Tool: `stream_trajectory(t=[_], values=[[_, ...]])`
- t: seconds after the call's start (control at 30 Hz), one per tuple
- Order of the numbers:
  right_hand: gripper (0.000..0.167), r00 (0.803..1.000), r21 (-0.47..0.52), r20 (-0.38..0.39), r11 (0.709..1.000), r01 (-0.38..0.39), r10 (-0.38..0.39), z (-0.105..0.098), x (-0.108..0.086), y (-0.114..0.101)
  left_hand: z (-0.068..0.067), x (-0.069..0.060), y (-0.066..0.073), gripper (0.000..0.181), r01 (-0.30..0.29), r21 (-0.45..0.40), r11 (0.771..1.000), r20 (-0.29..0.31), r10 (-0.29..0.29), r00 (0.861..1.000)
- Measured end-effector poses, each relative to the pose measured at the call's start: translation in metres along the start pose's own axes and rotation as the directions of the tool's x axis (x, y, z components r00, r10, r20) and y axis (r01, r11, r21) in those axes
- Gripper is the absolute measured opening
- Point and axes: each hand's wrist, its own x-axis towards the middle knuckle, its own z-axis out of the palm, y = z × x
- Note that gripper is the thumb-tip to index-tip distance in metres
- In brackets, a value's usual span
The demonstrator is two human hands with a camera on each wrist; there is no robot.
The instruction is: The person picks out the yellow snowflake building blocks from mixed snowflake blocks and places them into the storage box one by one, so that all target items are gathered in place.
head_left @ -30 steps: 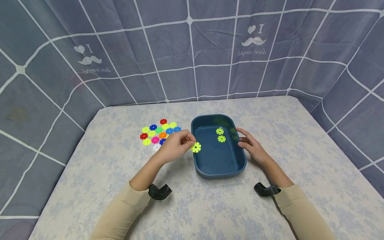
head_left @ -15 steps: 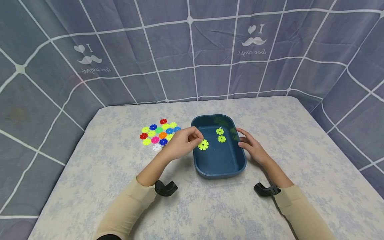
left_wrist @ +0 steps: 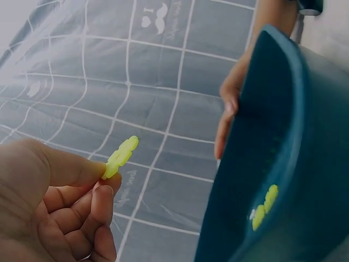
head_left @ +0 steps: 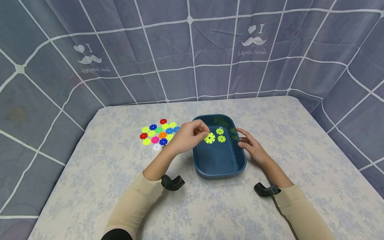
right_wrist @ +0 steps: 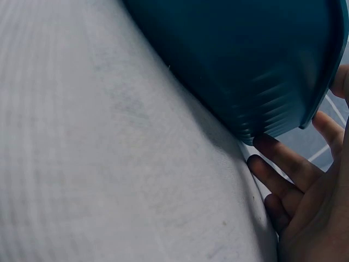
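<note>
My left hand (head_left: 187, 136) pinches a yellow-green plastic snowflake disc (head_left: 209, 138) between thumb and index finger, over the left part of a dark blue plastic bin (head_left: 220, 160). In the left wrist view the pinched disc (left_wrist: 121, 158) is seen nearly edge-on, apart from the bin wall. Two more yellow-green snowflake discs (head_left: 221, 138) lie on the bin's floor. Against the bin's right side, my right hand (head_left: 253, 146) rests with fairly straight, spread fingers. The right wrist view has its fingertips touching the outer wall and the rim of the bin (right_wrist: 234, 60).
Left of the bin, a loose group of snowflake discs (head_left: 155, 140) in red, blue, yellow, orange, pink, green and white lies on the pale patterned tablecloth (head_left: 99, 160). A grey checked curtain (head_left: 168, 50) hangs behind the table.
My left hand has carried the yellow-green snowflake disc rightward and slightly away from me, from the bin's left rim to over its interior. The right hand and the bin have stayed put.
</note>
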Motion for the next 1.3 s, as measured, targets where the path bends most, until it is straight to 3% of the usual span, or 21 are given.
stream_trajectory(t=[0.27,0.57,1.0,1.3], values=[[0.059,1.000,0.014,0.000,1.000,-0.001,0.001,0.001,0.001,0.000,0.003,0.011,0.009,0.008,-0.022,-0.020,1.000,0.003,0.022,1.000],[0.059,1.000,0.014,0.004,1.000,-0.013,0.013,0.000,0.002,-0.001,0.013,0.026,0.009,0.010,-0.039,-0.070,0.997,0.001,0.039,0.999],[0.058,1.000,0.027,0.010,1.000,-0.013,0.013,0.000,0.003,0.000,0.025,0.048,0.007,0.014,-0.033,-0.082,0.996,-0.015,0.032,0.999],[0.059,1.000,0.025,0.012,0.999,-0.023,0.023,-0.001,0.001,-0.002,0.033,0.064,0.006,0.016,0.007,-0.072,0.997,-0.016,-0.008,1.000]])
